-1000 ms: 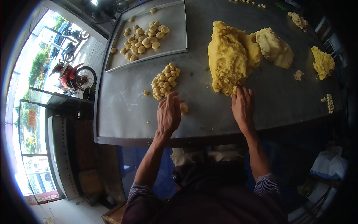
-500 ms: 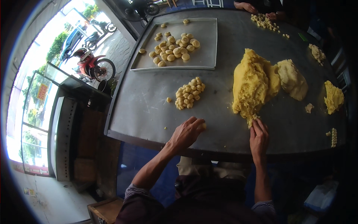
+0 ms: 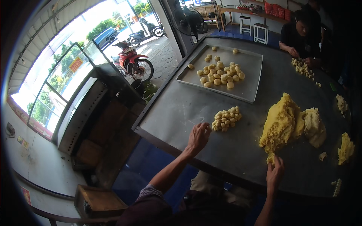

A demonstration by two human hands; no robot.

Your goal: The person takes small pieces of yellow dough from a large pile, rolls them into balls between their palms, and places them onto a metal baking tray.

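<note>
A large mound of yellow dough (image 3: 281, 122) rests on the metal table, a paler dough lump (image 3: 314, 128) against its right side. At the mound's near, narrow end, my right hand (image 3: 275, 173) is closed, fingertips pinching a crumbly bit of dough. Over to the left, my left hand (image 3: 198, 139) is curled closed at the near left edge of a heap of small dough balls (image 3: 227, 118). What its fingertips hold, if anything, is hidden. Beyond that heap, a shallow metal tray (image 3: 257, 77) carries several larger, flattened dough balls (image 3: 222, 74).
Across the table (image 3: 166, 109) at the far right, a person (image 3: 301, 41) handles another group of small dough balls (image 3: 301, 69). More dough pieces (image 3: 345, 148) lie along the right side. A fan (image 3: 184, 22) stands behind the far left corner, with a red motorcycle (image 3: 130, 60) outside.
The view has swung up and left, showing more of the far room. My left hand has moved from bare table near the front edge to the small-ball heap. My right hand stays at the mound's tip.
</note>
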